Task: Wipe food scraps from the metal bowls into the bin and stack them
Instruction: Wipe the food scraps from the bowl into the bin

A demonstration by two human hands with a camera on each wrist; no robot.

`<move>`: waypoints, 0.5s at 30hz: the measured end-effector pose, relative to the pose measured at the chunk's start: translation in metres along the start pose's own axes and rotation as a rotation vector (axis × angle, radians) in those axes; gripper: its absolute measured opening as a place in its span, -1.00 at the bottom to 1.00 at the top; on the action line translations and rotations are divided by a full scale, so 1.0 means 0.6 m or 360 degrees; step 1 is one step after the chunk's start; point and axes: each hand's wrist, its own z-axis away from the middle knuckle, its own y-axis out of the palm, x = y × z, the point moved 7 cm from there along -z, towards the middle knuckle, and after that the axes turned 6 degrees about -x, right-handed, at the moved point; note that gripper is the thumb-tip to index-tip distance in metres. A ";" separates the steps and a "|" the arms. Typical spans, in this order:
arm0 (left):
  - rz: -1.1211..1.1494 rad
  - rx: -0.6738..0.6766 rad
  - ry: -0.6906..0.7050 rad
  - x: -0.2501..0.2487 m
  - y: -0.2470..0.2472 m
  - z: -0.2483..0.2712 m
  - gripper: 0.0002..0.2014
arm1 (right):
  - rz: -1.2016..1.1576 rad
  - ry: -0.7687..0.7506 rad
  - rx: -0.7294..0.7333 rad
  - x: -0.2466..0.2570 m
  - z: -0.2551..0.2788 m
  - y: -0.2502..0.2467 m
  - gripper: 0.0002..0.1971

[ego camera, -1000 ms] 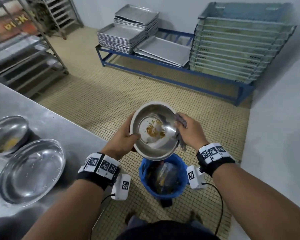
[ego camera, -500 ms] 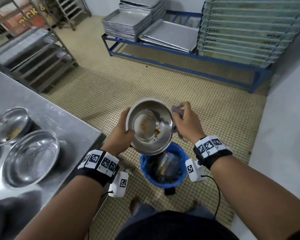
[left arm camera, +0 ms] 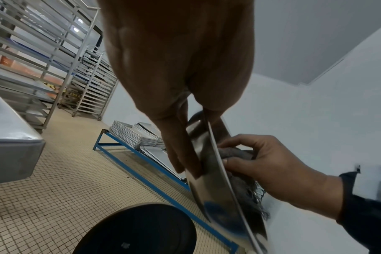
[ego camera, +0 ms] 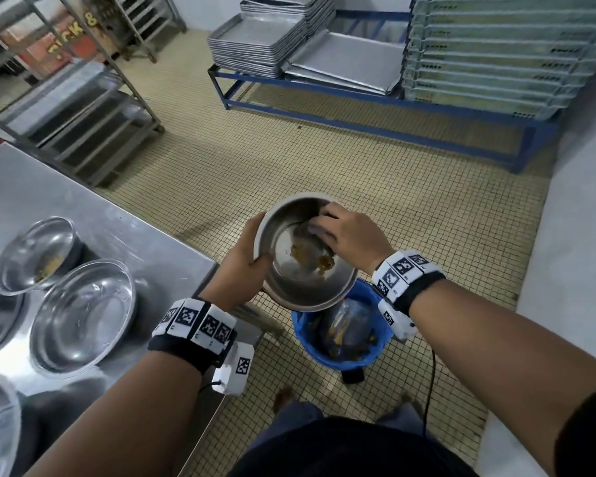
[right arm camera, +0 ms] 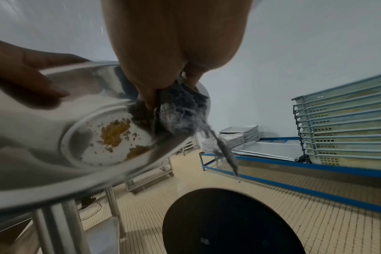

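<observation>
From the head view, the left hand (ego camera: 245, 263) grips the rim of a tilted metal bowl (ego camera: 307, 270), thumb inside the rim and fingers behind it, holding it above the blue-lined bin (ego camera: 341, 339) on the tiled floor. The right hand (ego camera: 348, 235) reaches into the bowl with fingers bunched on a grey cloth (ego camera: 315, 228) pressed against the inner wall, above orange food scraps (ego camera: 310, 256) on the bowl's bottom. On the desk (ego camera: 117, 222) to the left stand two whole bowls, one clean bowl (ego camera: 83, 315) and one soiled bowl (ego camera: 38, 253) behind it, with parts of others cut off at the frame's edge. From the left wrist view, the left hand (left arm camera: 178, 86) clamps the bowl (left arm camera: 215, 180) edge-on, fingers flat on its outside, while the right hand (left arm camera: 272, 165) pinches the cloth (left arm camera: 237, 153) inside the rim. From the right wrist view, the right hand (right arm camera: 174, 51) pinches the frayed cloth (right arm camera: 180, 110) against the bowl (right arm camera: 54, 137) beside the scraps (right arm camera: 115, 134); the left hand (right arm camera: 22, 73) holds the far rim.
</observation>
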 end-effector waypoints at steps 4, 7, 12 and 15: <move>-0.0033 0.0028 -0.0020 -0.001 0.000 -0.002 -0.47 | 0.0028 0.0035 -0.0007 -0.009 -0.002 0.003 -0.67; -0.0024 0.0040 -0.0041 -0.001 0.005 -0.003 -0.49 | 0.0035 0.0031 -0.0054 -0.009 -0.005 0.001 -0.72; 0.0008 0.0022 -0.0051 -0.001 0.010 -0.007 -0.50 | 0.0104 0.0017 0.0002 0.003 -0.005 0.011 -0.66; 0.0028 0.0002 -0.0068 0.005 0.007 -0.011 -0.49 | 0.0228 0.0030 0.0218 -0.002 0.014 0.031 -0.71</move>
